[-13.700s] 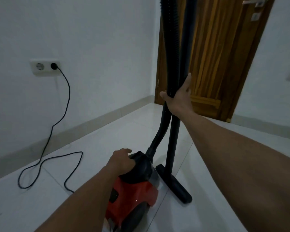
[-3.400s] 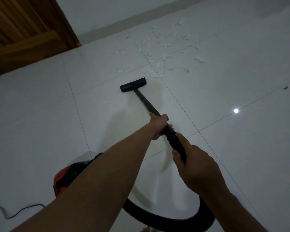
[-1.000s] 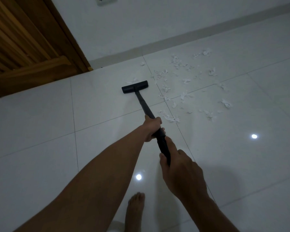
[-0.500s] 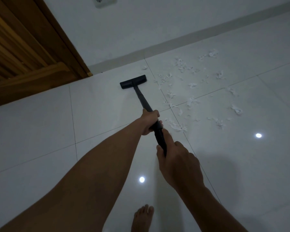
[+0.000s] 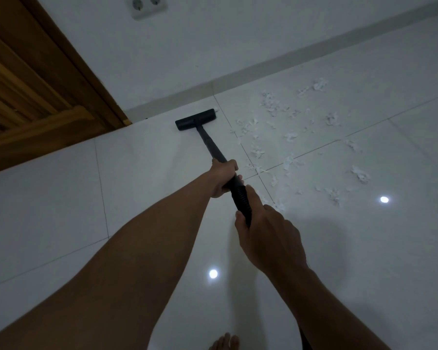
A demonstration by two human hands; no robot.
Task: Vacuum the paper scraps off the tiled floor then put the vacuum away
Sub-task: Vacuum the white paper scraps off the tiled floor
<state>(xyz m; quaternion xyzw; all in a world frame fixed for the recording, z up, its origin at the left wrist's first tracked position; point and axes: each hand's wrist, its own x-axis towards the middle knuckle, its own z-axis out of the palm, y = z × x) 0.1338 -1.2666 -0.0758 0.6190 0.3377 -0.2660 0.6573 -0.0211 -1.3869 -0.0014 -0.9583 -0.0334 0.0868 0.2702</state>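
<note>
White paper scraps (image 5: 288,136), torn small, are lying scattered over the glossy white tiled floor (image 5: 149,178). All of them are to the right of the flat black vacuum nozzle (image 5: 195,120), spreading from beside it back towards me. A white fleck is showing right at the nozzle's right tip, though I can't tell whether it is touching.

The nozzle is sitting flat on the tile, and the pale grey skirting strip (image 5: 288,59) is running just behind it. The slim black vacuum wand (image 5: 209,145) is rising from the middle of the nozzle, tilting back towards me.

My left hand (image 5: 223,179) is wrapping round the wand with the fingers clenched on it and the arm reaching forward. Just behind it, my right hand (image 5: 268,236) is gripping the black ribbed hose (image 5: 241,198) where it is joining the wand, with one finger stretching along the ribs. The two hands are sitting near each other, not touching.

Left of the nozzle, the brown slatted wooden door (image 5: 23,97) is filling the corner, and its frame is meeting the floor near the nozzle's left end. High above the nozzle, a white double wall socket (image 5: 148,5) is peeking in at the top edge.

Well behind the nozzle, nearest me, the toes of a bare foot (image 5: 223,342) are poking in at the bottom. Two round light reflections are glinting on the tiles, one between my forearms (image 5: 213,273) and one far right of the nozzle, past the scraps.
</note>
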